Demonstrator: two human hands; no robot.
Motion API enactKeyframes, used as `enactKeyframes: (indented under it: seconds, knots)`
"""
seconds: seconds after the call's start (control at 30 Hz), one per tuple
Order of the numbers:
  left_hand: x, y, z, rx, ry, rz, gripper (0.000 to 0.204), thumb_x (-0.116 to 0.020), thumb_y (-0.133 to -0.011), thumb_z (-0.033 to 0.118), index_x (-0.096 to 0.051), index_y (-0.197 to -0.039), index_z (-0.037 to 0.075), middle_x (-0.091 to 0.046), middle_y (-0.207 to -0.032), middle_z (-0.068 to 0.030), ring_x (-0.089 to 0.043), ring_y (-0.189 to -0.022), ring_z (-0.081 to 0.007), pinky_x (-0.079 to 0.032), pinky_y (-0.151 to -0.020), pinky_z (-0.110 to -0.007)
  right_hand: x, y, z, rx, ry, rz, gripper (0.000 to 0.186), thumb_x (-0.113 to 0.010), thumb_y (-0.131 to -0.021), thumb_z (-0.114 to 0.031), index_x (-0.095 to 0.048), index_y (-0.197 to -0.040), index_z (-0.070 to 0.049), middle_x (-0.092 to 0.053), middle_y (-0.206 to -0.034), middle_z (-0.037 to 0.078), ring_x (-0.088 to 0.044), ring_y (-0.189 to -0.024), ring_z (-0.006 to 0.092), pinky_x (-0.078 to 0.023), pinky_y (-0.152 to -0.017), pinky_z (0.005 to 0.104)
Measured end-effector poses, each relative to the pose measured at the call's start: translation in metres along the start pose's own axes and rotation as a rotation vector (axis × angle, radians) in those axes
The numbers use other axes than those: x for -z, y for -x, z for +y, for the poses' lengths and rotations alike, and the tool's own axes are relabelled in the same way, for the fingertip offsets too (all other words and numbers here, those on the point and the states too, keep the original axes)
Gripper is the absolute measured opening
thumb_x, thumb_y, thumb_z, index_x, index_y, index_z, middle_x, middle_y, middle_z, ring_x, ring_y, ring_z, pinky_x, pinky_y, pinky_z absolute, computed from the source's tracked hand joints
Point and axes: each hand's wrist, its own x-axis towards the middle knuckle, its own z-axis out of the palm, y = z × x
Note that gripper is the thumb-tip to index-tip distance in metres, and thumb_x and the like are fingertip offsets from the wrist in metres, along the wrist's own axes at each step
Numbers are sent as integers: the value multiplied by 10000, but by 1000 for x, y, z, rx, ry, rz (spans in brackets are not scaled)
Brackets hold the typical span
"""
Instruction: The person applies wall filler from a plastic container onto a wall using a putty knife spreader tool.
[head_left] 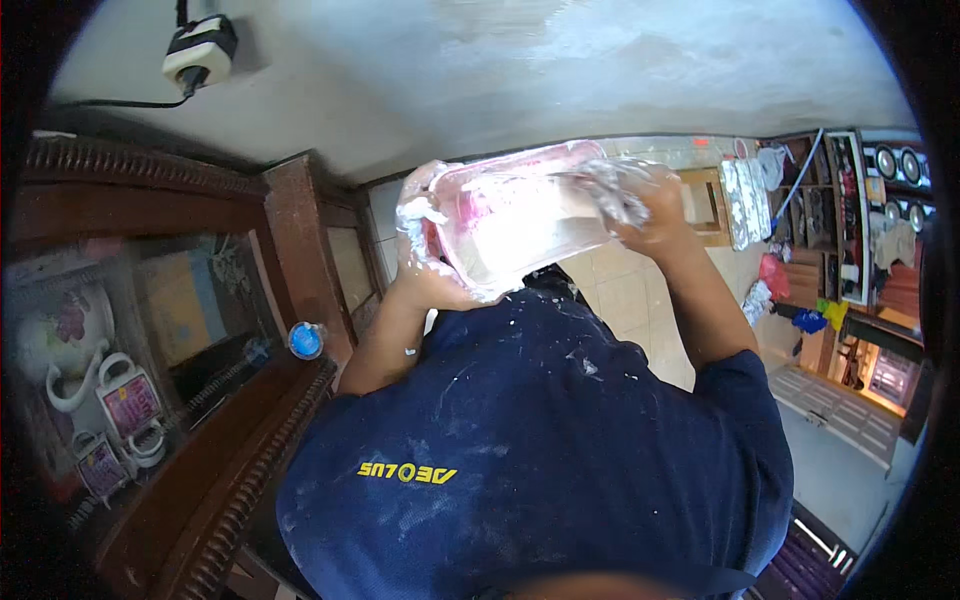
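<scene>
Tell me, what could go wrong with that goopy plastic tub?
The clear pinkish tub might slip, because the left hand holding it is smeared with white goo. Some goo could also drip onto the dark blue shirt, which already has white specks, or onto the tiled floor, perhaps making it slippery.

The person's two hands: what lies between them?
In the head view, a pinkish, see-through rectangular tub lies between them, gripped by the left hand; a blurred greyish clump shows at the right hand.
</scene>
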Motion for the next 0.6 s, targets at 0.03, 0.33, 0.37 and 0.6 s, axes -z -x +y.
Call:
enactKeyframes:
  seconds: [0.03, 0.33, 0.37, 0.6]
  knots:
    - [-14, 3, -2, 13, -28, -34, 1105, -927, -442, 317, -324, -1314, 9, -407, -1249, -134, -468, -1154, -244, -421, -958, -374, 4, 18, 9, -8, 94, -90, 396, -724, -657, -119, -670, -1047, -84, -683, -990, 127, -662, -794, 336, -524, -681, 407]
    - [-209, 23, 10, 40, -283, -84, 1077, -927, -443, 283, -327, -1292, 3, -410, -1236, -145, -481, -1136, -246, -431, -946, -383, 136, 164, 89, 73, 198, 14, 378, -732, -639, -141, -662, -1001, -55, -665, -869, 169, -635, -725, 341, -505, -671, 431]
    - [-240, 24, 6, 109, -288, -112, 1082, -928, -445, 271, -318, -1299, 5, -402, -1245, -146, -477, -1144, -248, -435, -943, -387, 152, 193, 105, -49, 126, -47, 356, -716, -636, -141, -677, -978, -50, -672, -865, 171, -642, -715, 349, -514, -661, 414]
    - [-459, 8, 0, 31, -429, -60, 1072, -926, -466, 243, -295, -1300, 8, -414, -1250, -151, -475, -1159, -241, -451, -932, -372, 307, 317, 193, 21, 16, 166, 368, -699, -630, -134, -685, -985, -39, -678, -929, 177, -656, -740, 344, -538, -663, 384]
